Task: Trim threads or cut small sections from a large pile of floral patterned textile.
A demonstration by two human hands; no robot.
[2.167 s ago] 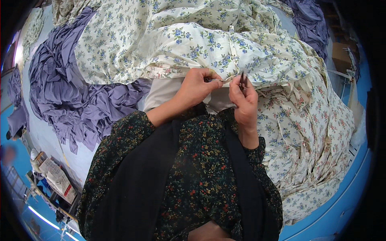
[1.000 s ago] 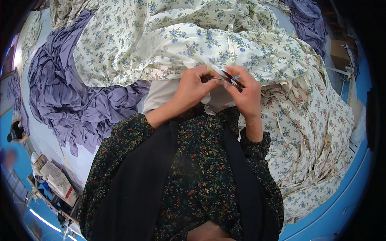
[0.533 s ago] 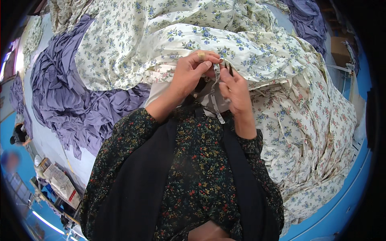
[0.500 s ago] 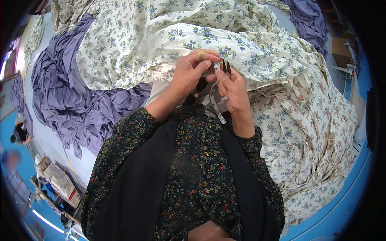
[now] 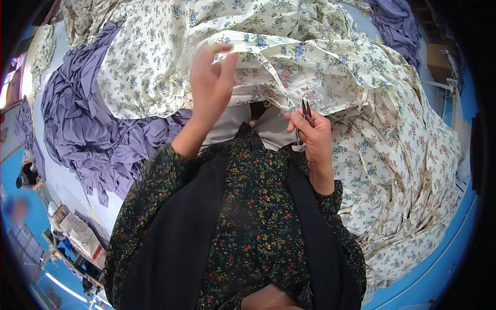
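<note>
My left hand (image 5: pixel 212 88) is raised over the near folds of the cream floral fabric (image 5: pixel 155 62), thumb and forefinger apart, slightly blurred, with nothing seen in it. Lower and to the right, my right hand (image 5: pixel 315 137) is closed around small dark scissors (image 5: pixel 307 111), whose pointed blades stick up past the fingers. A narrow pale strip (image 5: pixel 276 75) runs down across the fabric toward the right hand; whether the fingers grip its lower end is unclear. Below that hand a small bit of white tape (image 5: pixel 298 148) shows.
Heaped purple fabric (image 5: pixel 98 119) lies to the left on the pale table (image 5: pixel 64 155). More floral cloth (image 5: pixel 398 196) is piled on the right. A cardboard box (image 5: pixel 439 63) stands at the far right. Another person (image 5: pixel 30 174) is partly visible at the far left.
My hands were together at the fabric and have parted. The left has moved left and up, its fingers opening; the right has come down and slightly right with the scissors.
</note>
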